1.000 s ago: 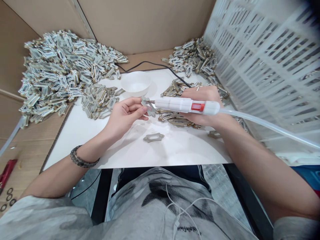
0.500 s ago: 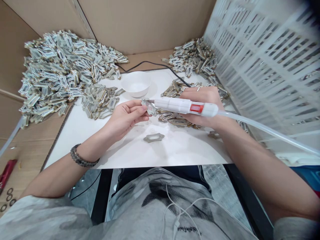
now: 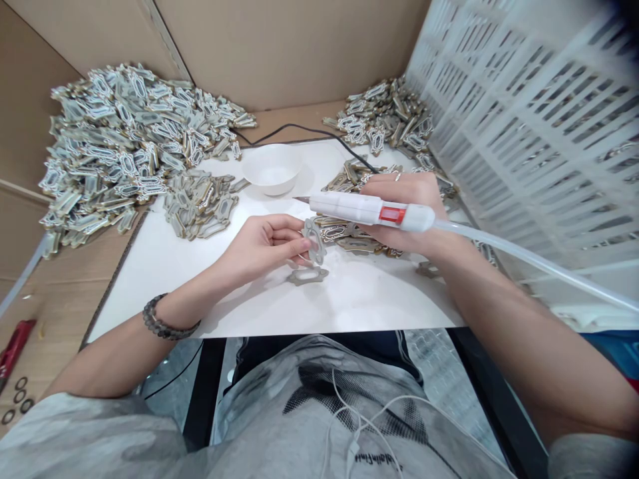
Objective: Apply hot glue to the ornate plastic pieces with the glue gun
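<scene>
My left hand [image 3: 267, 246] pinches a small grey ornate plate [image 3: 313, 239] with an oval hole, held upright just above a second like plate [image 3: 307, 275] lying on the white board [image 3: 164, 266]. My right hand [image 3: 404, 209] grips a white pen-shaped dispenser [image 3: 369, 209] with a red band and a thin metal tip pointing left. A clear hose [image 3: 529, 259] runs from the dispenser's back end to the right. The tip is in the air, apart from the held plate.
A white bowl [image 3: 272, 167] stands at the board's far side. Big heaps of the same plates lie at the left [image 3: 120, 143], far right [image 3: 387, 120] and under my right hand [image 3: 349, 174]. A white slotted crate [image 3: 524, 113] stands on the right. Cardboard walls surround the bench.
My left hand has dropped toward me with the plate, away from the dispenser's tip, down to just above the plate on the board. The right hand has hardly moved.
</scene>
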`<state>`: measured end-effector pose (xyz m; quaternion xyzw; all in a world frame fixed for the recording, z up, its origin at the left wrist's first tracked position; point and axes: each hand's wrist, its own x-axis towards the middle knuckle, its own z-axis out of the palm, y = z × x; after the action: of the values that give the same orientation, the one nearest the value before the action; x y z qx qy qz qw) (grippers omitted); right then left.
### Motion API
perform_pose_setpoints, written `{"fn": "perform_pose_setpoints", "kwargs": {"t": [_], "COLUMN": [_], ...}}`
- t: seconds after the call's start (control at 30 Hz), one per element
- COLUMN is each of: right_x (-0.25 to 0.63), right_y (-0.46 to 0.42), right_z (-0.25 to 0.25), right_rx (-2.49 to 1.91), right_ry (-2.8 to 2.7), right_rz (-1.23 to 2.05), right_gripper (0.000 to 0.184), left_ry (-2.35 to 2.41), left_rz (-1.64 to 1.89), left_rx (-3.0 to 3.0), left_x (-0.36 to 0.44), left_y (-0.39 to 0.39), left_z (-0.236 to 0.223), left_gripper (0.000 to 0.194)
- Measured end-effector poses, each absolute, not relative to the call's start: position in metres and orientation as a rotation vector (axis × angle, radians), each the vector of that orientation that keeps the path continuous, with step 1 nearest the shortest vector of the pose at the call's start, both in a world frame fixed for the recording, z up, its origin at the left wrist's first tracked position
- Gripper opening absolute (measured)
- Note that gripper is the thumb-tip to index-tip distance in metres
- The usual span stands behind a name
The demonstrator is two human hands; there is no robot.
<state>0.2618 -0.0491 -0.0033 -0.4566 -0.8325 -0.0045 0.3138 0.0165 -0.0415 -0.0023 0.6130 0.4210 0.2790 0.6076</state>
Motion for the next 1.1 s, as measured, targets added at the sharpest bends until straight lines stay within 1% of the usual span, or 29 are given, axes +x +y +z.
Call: {"fn": "perform_pose_setpoints", "kwargs": {"t": [0.1, 0.27, 0.4, 0.6, 0.83, 0.97, 1.1], "right_x": [0.262, 0.263, 0.263, 0.263, 0.264, 0.264, 0.263], "right_y": [-0.049, -0.048, -0.048, -0.048, -0.047, -0.048, -0.048], "right_z": [-0.003, -0.005, -0.005, -0.005, -0.003, -0.002, -0.002], "right_rx": [-1.219, -1.263, -1.235, -1.243, -1.273, -1.292, -1.301], "right_ry": [-2.160, -2.117, -2.120, -2.147, -2.159, -2.162, -2.168], "right_rz": [-0.018, -0.046, -0.079, -0.060, -0.051, -0.035, -0.040], "right_gripper": [0.027, 0.026, 0.027, 0.029, 0.021, 0.023, 0.023], "left_ry": [0.992, 1.099, 1.205, 1.368, 1.543, 1.525, 1.579], "left_rz": [0.595, 0.607, 0.683, 0.803, 0.776, 0.764, 0.695], "left_rx": [1.444, 1.486, 1.613, 1.701, 1.806, 1.842, 1.873], "left_x": [0.015, 0.006, -0.006, -0.028, -0.045, -0.053, -0.058], "left_y": [-0.038, -0.022, -0.009, 0.014, 0.030, 0.035, 0.038], "left_z": [-0.003, -0.006, -0.004, -0.005, -0.003, -0.005, -0.006], "left_gripper": [0.031, 0.029, 0.025, 0.026, 0.022, 0.021, 0.025]}}
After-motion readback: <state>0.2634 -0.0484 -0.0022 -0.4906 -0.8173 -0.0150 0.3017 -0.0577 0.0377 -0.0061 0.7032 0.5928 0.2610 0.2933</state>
